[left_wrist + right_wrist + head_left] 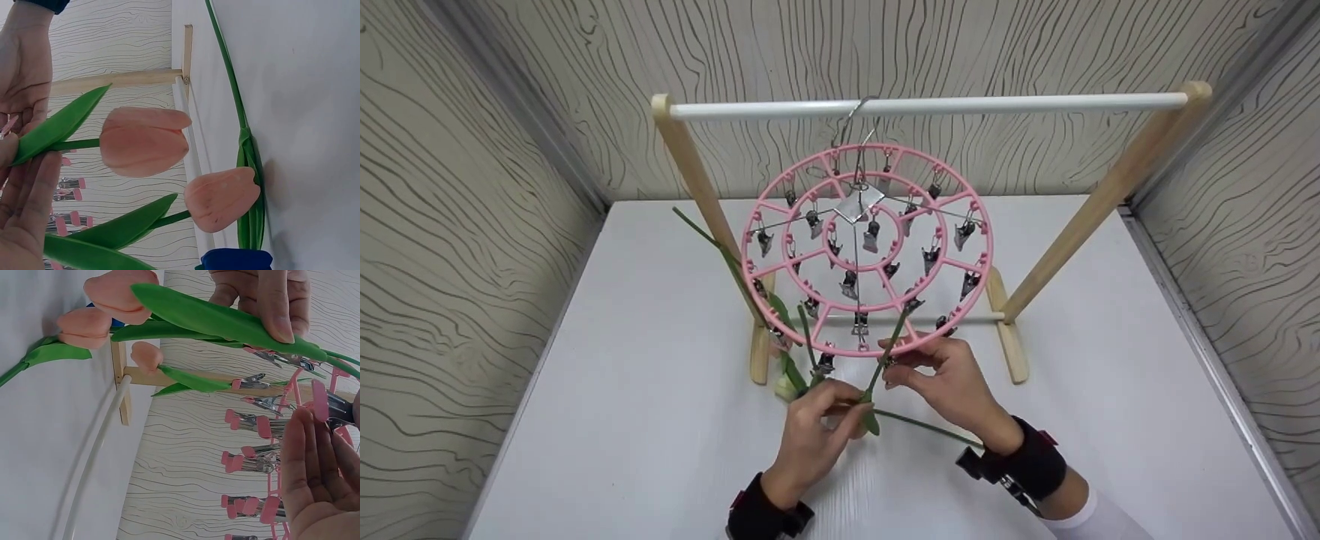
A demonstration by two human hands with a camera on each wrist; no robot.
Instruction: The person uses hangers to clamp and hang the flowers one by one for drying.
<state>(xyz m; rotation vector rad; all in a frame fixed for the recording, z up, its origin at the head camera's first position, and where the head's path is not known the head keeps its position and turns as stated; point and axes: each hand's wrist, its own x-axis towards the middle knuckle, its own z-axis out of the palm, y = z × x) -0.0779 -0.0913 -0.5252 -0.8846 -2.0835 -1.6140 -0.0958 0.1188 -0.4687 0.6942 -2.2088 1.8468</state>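
Observation:
My left hand (821, 424) pinches the green stem of a peach-pink artificial tulip (143, 140) near its leaf; the bloom hangs below the fingers, with the stem rising toward the rim of a pink round clip hanger (960, 262). At the front of that rim, my right hand (952, 382) pinches a metal clip (334, 405) with pink tips. The held stem is beside this clip; whether they touch I cannot tell. Just left of it, a second pink tulip (222, 199) hangs head down. Another pink tulip (147, 356) hangs from a clip farther off.
The hanger hooks over the white bar (1005, 105) of a wooden-legged stand (1080, 217). Many metal clips (930, 259) dangle from its rings. On the white table (645, 420) lies a flower with a long green stem (934, 429); a blue bloom (236, 259) shows below the tulips.

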